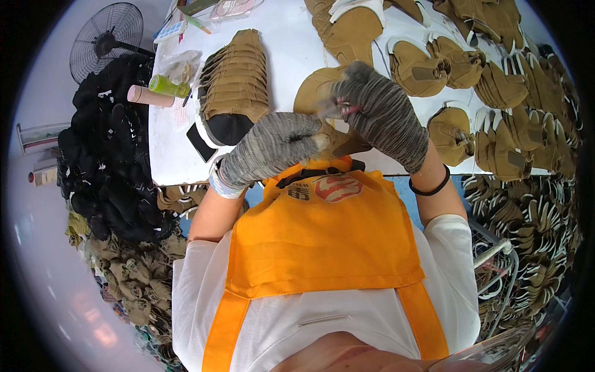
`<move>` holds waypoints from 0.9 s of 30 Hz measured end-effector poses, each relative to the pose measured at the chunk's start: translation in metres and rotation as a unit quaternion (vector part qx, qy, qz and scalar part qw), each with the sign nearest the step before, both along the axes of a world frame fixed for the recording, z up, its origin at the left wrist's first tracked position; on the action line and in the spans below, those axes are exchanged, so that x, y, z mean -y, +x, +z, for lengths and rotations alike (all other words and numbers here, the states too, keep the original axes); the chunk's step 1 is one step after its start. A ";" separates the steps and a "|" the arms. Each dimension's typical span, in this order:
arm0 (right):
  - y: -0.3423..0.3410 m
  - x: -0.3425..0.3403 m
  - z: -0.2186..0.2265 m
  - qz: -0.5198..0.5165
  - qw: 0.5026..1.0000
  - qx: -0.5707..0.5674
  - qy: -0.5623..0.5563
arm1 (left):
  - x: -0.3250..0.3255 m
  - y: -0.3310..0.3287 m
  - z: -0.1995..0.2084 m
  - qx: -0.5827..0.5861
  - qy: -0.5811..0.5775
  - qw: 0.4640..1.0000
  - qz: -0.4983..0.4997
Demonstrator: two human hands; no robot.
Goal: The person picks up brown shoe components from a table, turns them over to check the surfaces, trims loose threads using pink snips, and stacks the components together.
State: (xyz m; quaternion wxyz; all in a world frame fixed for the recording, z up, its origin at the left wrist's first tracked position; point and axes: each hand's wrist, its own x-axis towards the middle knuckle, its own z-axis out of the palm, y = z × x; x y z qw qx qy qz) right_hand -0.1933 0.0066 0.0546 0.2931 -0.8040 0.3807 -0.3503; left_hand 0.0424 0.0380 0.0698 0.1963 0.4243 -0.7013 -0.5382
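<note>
Both my hands wear grey knitted gloves and meet at the near edge of the white table. A tan suede shoe upper (316,87) lies under and between them. My left hand (273,147) is closed, its fingertips pinching the near part of the upper. My right hand (385,111) is curled around a small tool (351,110) with a reddish part. Motion smears the tool's tip, so its exact kind does not show. Beside my left hand is an overlapping stack of tan shoe uppers (238,80) with a black piece at its near end.
A dark phone (201,144), a pink tumbler (149,96) and a green bottle (167,86) stand or lie at the table's left. Tan uppers (418,68) cover its right side. Black pieces (111,155) are heaped on the left, below a fan (106,43).
</note>
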 end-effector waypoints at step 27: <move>0.026 -0.045 0.012 0.024 0.890 0.326 0.319 | -0.059 0.003 -0.052 -0.093 -0.122 0.976 0.155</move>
